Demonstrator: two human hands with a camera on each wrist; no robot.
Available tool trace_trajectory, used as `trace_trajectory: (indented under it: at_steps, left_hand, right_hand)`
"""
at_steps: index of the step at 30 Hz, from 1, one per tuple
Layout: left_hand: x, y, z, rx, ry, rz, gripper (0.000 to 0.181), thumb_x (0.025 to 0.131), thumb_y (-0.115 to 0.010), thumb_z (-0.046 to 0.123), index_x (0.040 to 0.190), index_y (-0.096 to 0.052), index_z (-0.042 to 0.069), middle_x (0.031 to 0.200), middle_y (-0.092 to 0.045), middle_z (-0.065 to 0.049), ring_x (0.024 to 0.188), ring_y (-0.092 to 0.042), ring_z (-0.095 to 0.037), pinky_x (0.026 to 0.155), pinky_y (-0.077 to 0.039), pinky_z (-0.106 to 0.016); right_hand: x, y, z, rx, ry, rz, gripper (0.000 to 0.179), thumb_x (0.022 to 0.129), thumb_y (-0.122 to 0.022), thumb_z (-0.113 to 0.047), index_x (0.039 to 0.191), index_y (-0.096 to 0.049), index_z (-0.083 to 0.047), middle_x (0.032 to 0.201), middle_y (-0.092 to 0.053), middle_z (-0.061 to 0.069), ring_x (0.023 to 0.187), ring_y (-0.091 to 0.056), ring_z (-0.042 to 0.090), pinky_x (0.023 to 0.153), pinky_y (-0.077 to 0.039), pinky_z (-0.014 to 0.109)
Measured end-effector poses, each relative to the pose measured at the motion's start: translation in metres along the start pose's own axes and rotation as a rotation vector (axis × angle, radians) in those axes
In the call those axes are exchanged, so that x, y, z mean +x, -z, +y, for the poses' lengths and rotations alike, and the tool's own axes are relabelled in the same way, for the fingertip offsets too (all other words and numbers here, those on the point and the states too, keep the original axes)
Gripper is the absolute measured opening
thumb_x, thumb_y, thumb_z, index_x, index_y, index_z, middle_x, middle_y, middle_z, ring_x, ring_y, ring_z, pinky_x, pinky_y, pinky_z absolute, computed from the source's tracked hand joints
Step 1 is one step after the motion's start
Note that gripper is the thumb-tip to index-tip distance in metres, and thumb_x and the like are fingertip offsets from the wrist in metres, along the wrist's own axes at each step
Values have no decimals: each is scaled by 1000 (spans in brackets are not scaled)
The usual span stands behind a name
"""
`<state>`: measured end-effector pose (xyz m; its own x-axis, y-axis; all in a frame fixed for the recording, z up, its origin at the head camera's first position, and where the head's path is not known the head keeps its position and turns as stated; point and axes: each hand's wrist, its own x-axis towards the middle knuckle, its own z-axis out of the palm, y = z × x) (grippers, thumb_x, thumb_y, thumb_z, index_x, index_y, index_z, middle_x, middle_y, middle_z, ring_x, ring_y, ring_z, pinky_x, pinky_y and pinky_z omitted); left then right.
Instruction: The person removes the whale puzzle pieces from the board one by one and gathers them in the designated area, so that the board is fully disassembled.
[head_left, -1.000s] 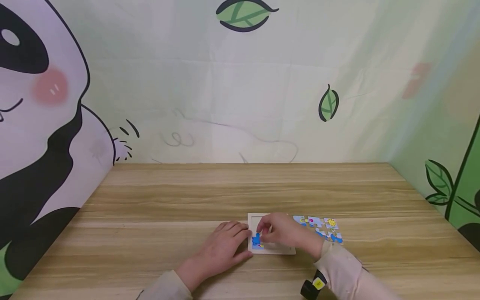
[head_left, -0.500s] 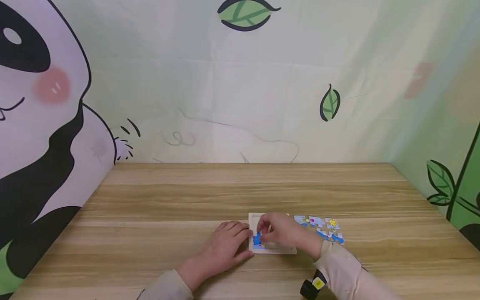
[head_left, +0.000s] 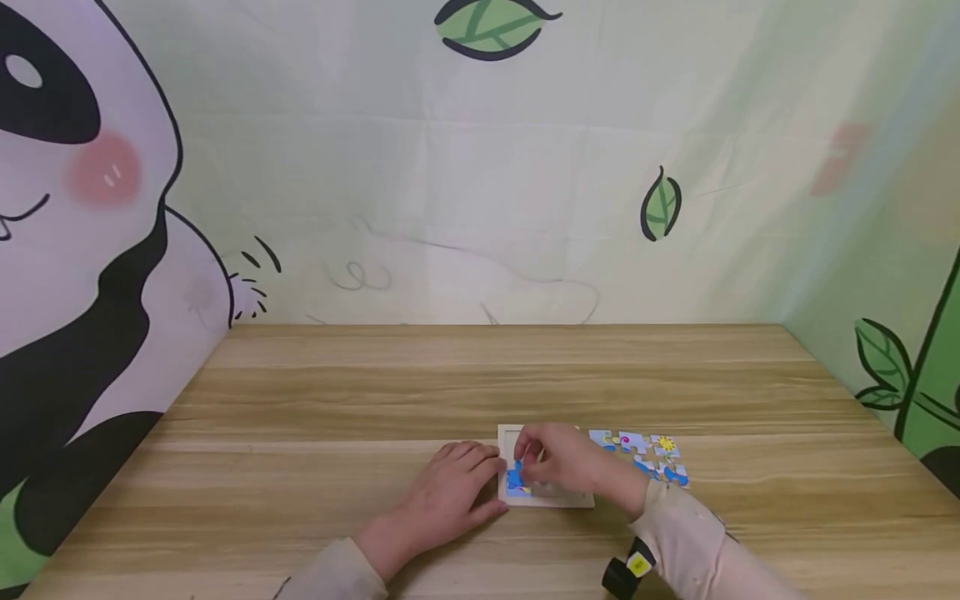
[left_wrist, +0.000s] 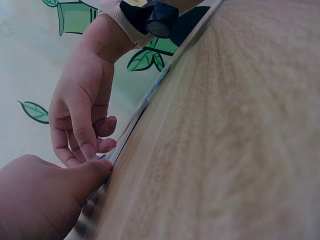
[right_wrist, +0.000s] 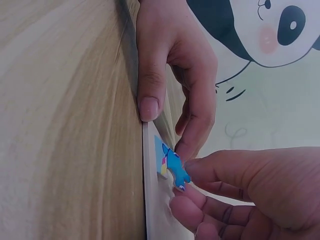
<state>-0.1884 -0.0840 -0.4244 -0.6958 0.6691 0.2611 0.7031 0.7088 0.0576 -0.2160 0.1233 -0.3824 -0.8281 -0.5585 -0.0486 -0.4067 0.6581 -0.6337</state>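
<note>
A pale wooden puzzle tray (head_left: 555, 502) lies on the table, its near left corner holding blue picture. At that corner my right hand (head_left: 566, 458) pinches a blue puzzle piece (right_wrist: 176, 169) between thumb and fingers; the piece stands tilted over the tray floor in the right wrist view. My left hand (head_left: 442, 500) rests at the tray's left side, fingertips on the rim and thumb (right_wrist: 150, 107) at the near corner. The left wrist view shows both hands meeting at the tray's edge, with the piece mostly hidden by fingers. My right hand covers much of the tray.
Several loose puzzle pieces (head_left: 632, 443) lie right of the tray, one with a yellow sun (head_left: 665, 445). Behind the wooden table (head_left: 375, 375) hangs a printed cloth (head_left: 360, 167) with a panda and leaves. A black wrist camera (head_left: 621, 577) sits below my right sleeve.
</note>
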Motion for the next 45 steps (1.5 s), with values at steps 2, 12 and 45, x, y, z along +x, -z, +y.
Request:
trace_trajectory:
  at_steps: [2, 12, 45]
  left_hand:
    - [0, 0, 0, 0, 0, 0, 45, 92, -60, 46, 122, -62, 13, 126, -61, -2, 121, -54, -19, 105, -43, -40]
    - [0, -1, 0, 5, -1, 12, 45, 90, -61, 46, 121, -63, 13, 125, -62, -1, 120, -54, -19, 104, -43, -39]
    - [0, -1, 0, 12, -1, 20, 46, 90, -61, 47, 121, -63, 13, 125, -62, -1, 119, -54, -19, 103, -44, -39]
  right_hand:
    - [0, 0, 0, 1, 10, 6, 13, 83, -69, -5, 94, -62, -5, 75, -60, -1, 66, -50, 7, 57, -41, 18]
    - [0, 1, 2, 57, 24, 15, 8, 84, -67, 0, 90, -63, -4, 74, -57, -1, 64, -49, 9, 56, -43, 17]
    - [-26, 45, 1, 104, 75, -5, 4, 89, -63, -3, 93, -63, -1, 76, -61, 4, 61, -53, 8, 58, -53, 26]
